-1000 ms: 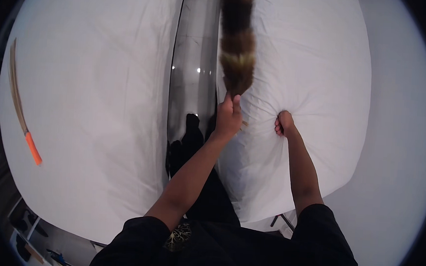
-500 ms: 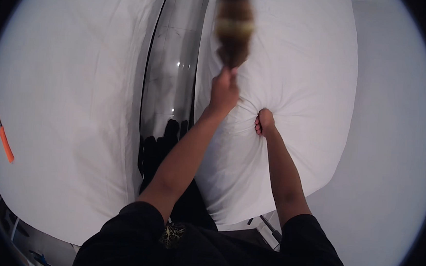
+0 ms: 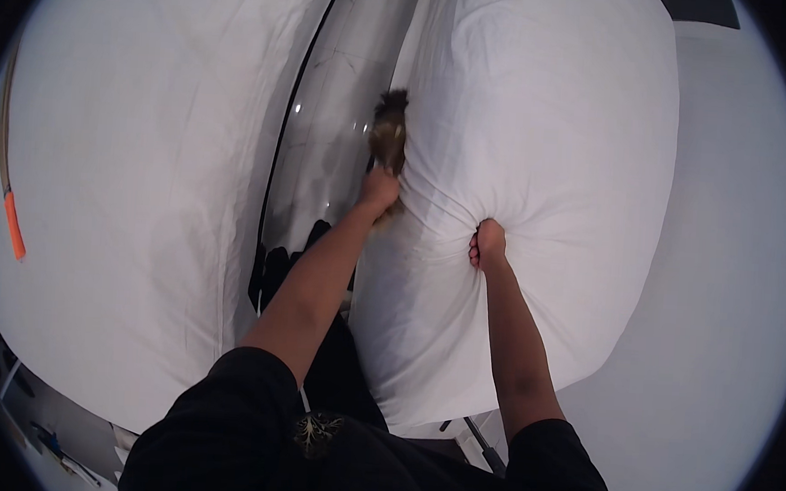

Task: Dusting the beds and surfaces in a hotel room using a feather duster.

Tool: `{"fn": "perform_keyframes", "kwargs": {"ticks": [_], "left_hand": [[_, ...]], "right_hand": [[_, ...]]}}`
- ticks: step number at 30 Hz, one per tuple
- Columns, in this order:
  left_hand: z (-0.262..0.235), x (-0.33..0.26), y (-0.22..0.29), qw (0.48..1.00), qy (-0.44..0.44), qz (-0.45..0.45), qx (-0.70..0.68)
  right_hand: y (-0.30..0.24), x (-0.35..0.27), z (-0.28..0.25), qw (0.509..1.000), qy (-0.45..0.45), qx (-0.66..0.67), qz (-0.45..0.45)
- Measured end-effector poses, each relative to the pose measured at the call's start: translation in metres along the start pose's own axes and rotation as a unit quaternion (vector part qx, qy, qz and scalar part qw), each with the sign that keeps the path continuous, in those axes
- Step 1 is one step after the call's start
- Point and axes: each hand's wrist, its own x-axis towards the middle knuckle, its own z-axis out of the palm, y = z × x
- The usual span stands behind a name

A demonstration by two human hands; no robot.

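My left hand [image 3: 380, 188] is closed around a brown, shaggy thing [image 3: 388, 139] with a dark tufted far end, which looks like a small hand broom. Motion blurs it, and its exact kind is unclear. It is at the left edge of the right-hand bed, beside the gap; some tan strands show below my hand. My right hand [image 3: 489, 243] makes a fist on a bunched part of the white sheet [image 3: 562, 130] covering that bed. Creases spread out from the fist across the cloth.
Another white-covered bed [image 3: 145, 185] fills the left side. A narrow gap with a shiny tiled floor [image 3: 331, 89] runs between the beds. On the far left lies a thin curved tool with an orange handle [image 3: 14, 225]. A pale wall [image 3: 716, 265] stands at the right.
My left hand has swung the brown thing left and toward me, from above the right-hand bed to its left edge. My right hand keeps its grip on the sheet. The view has shifted slightly.
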Motion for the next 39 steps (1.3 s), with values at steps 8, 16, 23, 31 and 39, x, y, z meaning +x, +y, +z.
{"fn": "perform_keyframes", "kwargs": {"ticks": [8, 16, 23, 31, 39], "left_hand": [[-0.012, 0.074, 0.095, 0.963, 0.142, 0.218, -0.077], [-0.024, 0.088, 0.045, 0.989, 0.081, 0.107, 0.059], [0.029, -0.01, -0.029, 0.979, 0.064, 0.194, -0.029], [0.022, -0.092, -0.148, 0.992, 0.017, -0.092, -0.085], [0.01, -0.134, -0.062, 0.961, 0.08, 0.177, -0.195]], "right_hand": [[-0.001, 0.0, 0.003, 0.999, 0.028, 0.025, 0.013], [-0.001, -0.001, 0.005, 0.999, 0.027, 0.032, 0.004], [-0.002, 0.005, 0.005, 0.999, 0.027, 0.02, 0.008], [0.005, 0.019, 0.003, 0.999, 0.034, 0.036, 0.014], [0.046, 0.007, 0.015, 0.833, 0.329, -0.131, -0.426]]}}
